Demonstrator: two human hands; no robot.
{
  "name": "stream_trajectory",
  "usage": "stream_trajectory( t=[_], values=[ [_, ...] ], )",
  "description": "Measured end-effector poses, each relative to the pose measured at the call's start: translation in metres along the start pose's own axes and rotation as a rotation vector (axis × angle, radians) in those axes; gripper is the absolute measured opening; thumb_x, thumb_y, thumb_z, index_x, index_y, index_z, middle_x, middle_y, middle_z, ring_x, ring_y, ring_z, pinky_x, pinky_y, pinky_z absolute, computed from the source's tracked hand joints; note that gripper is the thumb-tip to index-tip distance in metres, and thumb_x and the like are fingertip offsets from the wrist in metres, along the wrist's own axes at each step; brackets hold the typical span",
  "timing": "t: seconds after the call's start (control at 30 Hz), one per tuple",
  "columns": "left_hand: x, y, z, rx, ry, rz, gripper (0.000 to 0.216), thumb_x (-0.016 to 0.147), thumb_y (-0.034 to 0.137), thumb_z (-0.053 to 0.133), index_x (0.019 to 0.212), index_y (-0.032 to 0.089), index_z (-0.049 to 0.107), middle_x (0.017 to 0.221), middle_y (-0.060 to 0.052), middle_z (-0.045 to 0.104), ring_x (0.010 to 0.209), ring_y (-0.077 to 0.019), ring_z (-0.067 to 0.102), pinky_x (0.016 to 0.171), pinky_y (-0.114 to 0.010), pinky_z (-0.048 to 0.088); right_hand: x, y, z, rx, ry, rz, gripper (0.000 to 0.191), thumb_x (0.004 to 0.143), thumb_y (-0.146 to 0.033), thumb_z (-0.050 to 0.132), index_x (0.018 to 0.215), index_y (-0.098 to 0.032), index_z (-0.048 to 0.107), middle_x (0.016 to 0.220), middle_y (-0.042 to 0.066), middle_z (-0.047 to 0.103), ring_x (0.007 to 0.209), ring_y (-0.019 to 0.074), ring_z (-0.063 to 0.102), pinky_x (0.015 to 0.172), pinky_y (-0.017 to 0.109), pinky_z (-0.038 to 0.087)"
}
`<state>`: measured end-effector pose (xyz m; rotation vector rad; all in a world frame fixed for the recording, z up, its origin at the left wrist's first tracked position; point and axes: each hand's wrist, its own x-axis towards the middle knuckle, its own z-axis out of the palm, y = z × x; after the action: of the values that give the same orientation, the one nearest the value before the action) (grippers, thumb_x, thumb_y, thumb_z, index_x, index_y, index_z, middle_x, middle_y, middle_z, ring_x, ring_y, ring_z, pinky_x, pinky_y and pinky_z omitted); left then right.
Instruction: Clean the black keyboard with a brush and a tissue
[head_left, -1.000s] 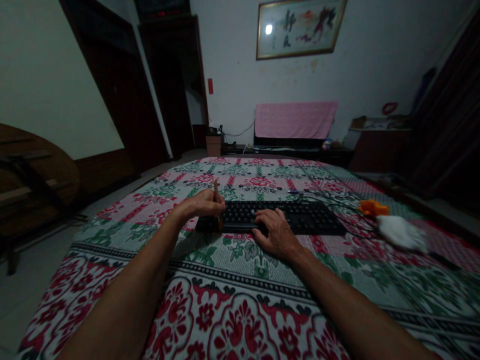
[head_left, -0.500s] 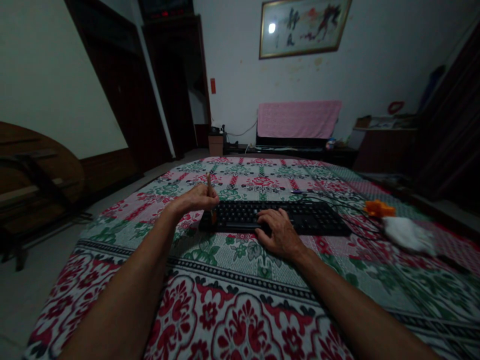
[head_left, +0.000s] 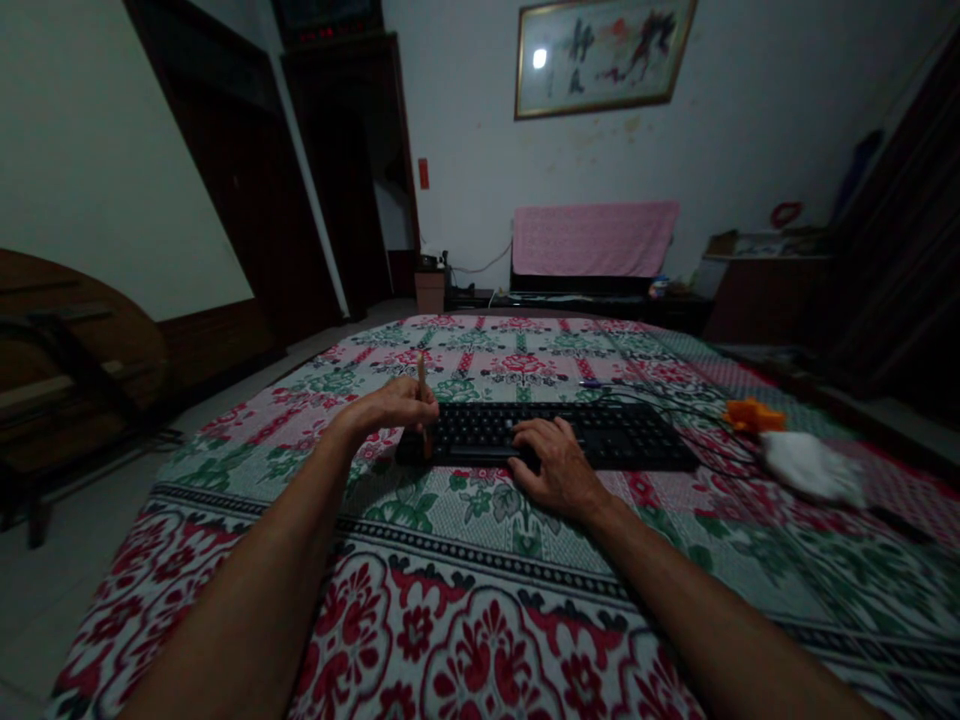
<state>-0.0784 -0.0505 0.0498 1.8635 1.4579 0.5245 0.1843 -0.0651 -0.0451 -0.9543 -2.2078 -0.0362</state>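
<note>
While the left hand (head_left: 405,403) grips a brush-like stick (head_left: 421,374), the right hand (head_left: 556,466) rests half-spread on the keyboard (head_left: 480,432) beneath both. Light strokes advised.

dimly lit | pale back wall (head_left: 465,120) | gold-framed picture (head_left: 604,60) hung high | dark doorway (head_left: 341,180) left | grey floor (head_left: 60,600) lower left

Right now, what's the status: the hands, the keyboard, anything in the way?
Left hand gripping near-upright brush-like tool at left end of keyboard. Right hand on keyboard, near its middle. Orange item, white bundle off right, apart from keyboard.
</note>
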Motion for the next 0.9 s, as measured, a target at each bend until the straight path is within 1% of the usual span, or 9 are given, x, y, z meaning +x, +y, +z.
stream_trajectory(
  t=[0.13,0.17,0.3,0.4,0.5,0.6,0.7,0.77,0.9],
  values=[
    [-0.004,0.002,-0.002,-0.026,-0.107,-0.051,0.012,0.060,0.026,0.057,0.063,0.015,0.058,0.050,0.001,0.055,0.050,-0.0119,0.051,0.051,-0.023,0.039,0.000,0.000,0.000,0.002,0.002,-0.003,0.013,0.075,-0.024,0.060,0.087,-0.020,0.055,0.105,0.009,0.063,0.103,0.0239,0.055,0.099,0.048,0.026],
    [-0.005,0.001,-0.005,-0.028,-0.081,-0.050,0.012,0.059,0.026,0.056,0.062,0.015,0.058,0.050,0.001,0.055,0.050,-0.0118,0.051,0.050,-0.022,0.039,0.000,-0.001,0.000,0.002,0.003,-0.003,0.013,0.075,-0.024,0.060,0.087,-0.020,0.055,0.105,0.009,0.063,0.102,0.0240,0.055,0.099,0.048,0.026],
    [-0.001,-0.007,-0.016,-0.007,0.143,0.015,0.011,0.060,0.025,0.056,0.061,0.015,0.056,0.052,0.001,0.055,0.051,-0.0105,0.050,0.050,-0.021,0.038,0.000,0.000,0.000,0.001,0.004,0.000,0.014,0.075,-0.024,0.060,0.087,-0.020,0.055,0.105,0.008,0.063,0.102,0.0238,0.055,0.100,0.049,0.025],
    [0.004,-0.017,-0.019,0.052,0.180,0.031,0.012,0.059,0.025,0.056,0.064,0.015,0.058,0.056,0.001,0.057,0.055,-0.0115,0.051,0.052,-0.022,0.038,0.000,0.000,0.001,0.001,0.008,0.000,0.013,0.075,-0.024,0.060,0.087,-0.020,0.056,0.105,0.008,0.063,0.103,0.0238,0.055,0.100,0.049,0.025],
    [0.008,-0.021,-0.017,0.098,0.152,0.051,0.015,0.057,0.024,0.057,0.068,0.015,0.061,0.062,0.000,0.060,0.060,-0.0125,0.053,0.055,-0.022,0.039,0.000,0.001,0.001,0.000,0.008,0.000,0.012,0.075,-0.025,0.059,0.086,-0.021,0.056,0.106,0.009,0.063,0.103,0.0240,0.055,0.100,0.049,0.025],
    [0.005,-0.018,-0.013,0.119,0.064,0.067,0.014,0.056,0.023,0.057,0.067,0.016,0.062,0.063,0.001,0.061,0.062,-0.0124,0.053,0.057,-0.021,0.039,0.000,0.001,0.001,-0.005,0.004,0.001,0.013,0.075,-0.025,0.060,0.087,-0.021,0.056,0.106,0.009,0.063,0.103,0.0239,0.055,0.100,0.049,0.025],
    [-0.001,-0.011,-0.011,0.114,-0.065,0.034,0.010,0.056,0.022,0.055,0.062,0.015,0.061,0.057,0.002,0.057,0.056,-0.0107,0.049,0.054,-0.021,0.037,0.000,0.000,0.001,-0.009,0.000,0.002,0.013,0.075,-0.025,0.060,0.087,-0.020,0.056,0.106,0.008,0.063,0.104,0.0237,0.055,0.100,0.049,0.025],
    [-0.005,-0.006,-0.013,0.091,-0.113,0.007,0.009,0.057,0.023,0.055,0.059,0.015,0.059,0.053,0.003,0.053,0.052,-0.0095,0.045,0.052,-0.021,0.034,0.000,0.000,0.000,-0.009,-0.001,0.001,0.013,0.075,-0.024,0.060,0.087,-0.021,0.056,0.106,0.008,0.063,0.103,0.0237,0.055,0.100,0.049,0.025],
    [-0.009,-0.003,-0.017,0.091,-0.032,-0.029,0.014,0.057,0.028,0.058,0.057,0.015,0.057,0.050,0.003,0.049,0.048,-0.0090,0.042,0.049,-0.022,0.031,0.000,0.000,0.000,-0.012,0.009,-0.006,0.013,0.075,-0.025,0.059,0.087,-0.021,0.056,0.105,0.008,0.063,0.102,0.0239,0.055,0.099,0.048,0.026]
  ],
)
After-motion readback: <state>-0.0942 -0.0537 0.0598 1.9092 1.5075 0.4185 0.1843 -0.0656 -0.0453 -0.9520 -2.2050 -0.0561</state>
